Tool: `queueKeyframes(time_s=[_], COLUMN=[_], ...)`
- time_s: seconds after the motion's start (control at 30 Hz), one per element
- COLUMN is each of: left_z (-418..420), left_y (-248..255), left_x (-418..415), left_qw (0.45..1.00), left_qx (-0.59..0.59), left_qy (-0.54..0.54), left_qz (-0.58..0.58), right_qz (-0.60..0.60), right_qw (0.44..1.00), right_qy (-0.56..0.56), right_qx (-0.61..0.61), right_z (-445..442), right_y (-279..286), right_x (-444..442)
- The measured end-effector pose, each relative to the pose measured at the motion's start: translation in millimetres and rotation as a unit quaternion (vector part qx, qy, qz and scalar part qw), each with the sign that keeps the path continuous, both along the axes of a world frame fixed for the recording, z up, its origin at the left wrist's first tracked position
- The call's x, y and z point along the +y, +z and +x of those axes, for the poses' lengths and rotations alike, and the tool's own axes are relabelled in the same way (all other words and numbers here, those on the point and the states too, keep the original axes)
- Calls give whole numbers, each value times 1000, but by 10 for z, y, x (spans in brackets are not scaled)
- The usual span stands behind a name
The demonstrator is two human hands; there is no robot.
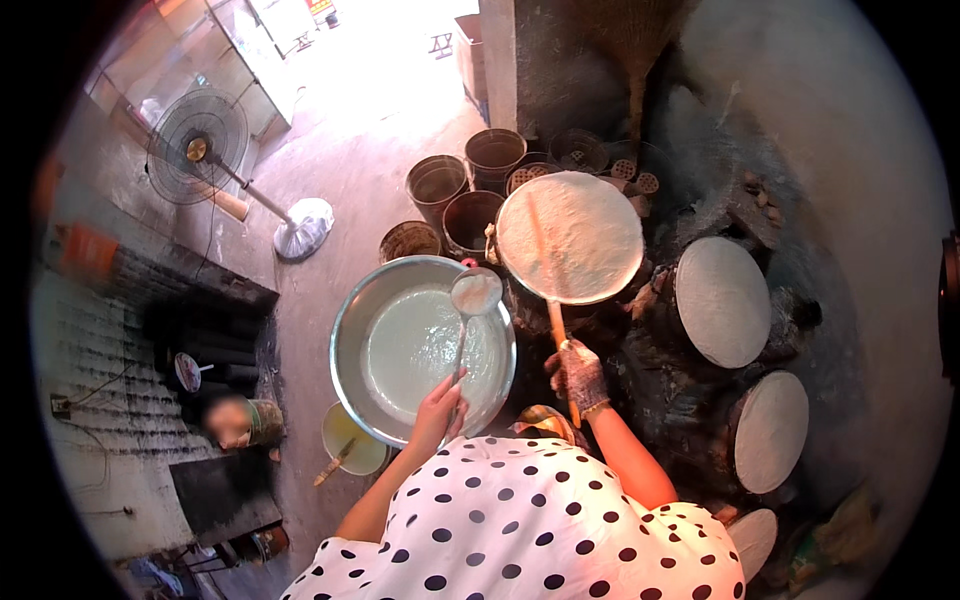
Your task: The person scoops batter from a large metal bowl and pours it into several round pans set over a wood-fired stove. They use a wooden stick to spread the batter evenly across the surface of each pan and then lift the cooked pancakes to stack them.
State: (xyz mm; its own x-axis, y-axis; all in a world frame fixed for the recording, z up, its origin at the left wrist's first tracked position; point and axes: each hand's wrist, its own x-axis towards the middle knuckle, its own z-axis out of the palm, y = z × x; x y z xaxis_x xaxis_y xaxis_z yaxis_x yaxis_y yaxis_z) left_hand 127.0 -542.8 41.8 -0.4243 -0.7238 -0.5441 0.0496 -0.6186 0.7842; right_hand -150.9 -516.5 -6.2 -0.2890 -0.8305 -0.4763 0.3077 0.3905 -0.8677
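My left hand [439, 411] grips the handle of a metal ladle [477, 292], whose bowl, with pale batter in it, is over the right rim of a large metal basin [346, 330]. Thin whitish batter [420, 360] lies in the basin. My right hand [577, 371], in a dark knitted glove, is closed on the wooden handle of a long tool [556, 322]. Its upper part rests on or over a round griddle covered with pale batter [592, 232]; whether it has a blade there is unclear. The griddle is up and to the right of the basin.
More round, pale-covered griddles [724, 302] line the right side, another [772, 431] lower down. Several buckets [436, 184] and perforated coal briquettes [622, 169] stand beyond. A small basin of yellowish liquid [367, 439] with a brush [335, 462] sits at left, a standing fan [198, 148] farther off.
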Motion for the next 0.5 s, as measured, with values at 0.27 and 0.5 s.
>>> queueKeyframes(time_s=[0.27, 0.5], left_z=[-483, -199], left_y=[-329, -420], left_x=[103, 178], left_qw=[974, 946], left_qx=[156, 177], left_qy=[110, 224], left_qz=[124, 156], right_qz=[-46, -48], right_qw=[954, 601], right_qy=[296, 270], right_qx=[10, 751], right_z=[270, -1230], right_y=[-235, -851], right_x=[-219, -945])
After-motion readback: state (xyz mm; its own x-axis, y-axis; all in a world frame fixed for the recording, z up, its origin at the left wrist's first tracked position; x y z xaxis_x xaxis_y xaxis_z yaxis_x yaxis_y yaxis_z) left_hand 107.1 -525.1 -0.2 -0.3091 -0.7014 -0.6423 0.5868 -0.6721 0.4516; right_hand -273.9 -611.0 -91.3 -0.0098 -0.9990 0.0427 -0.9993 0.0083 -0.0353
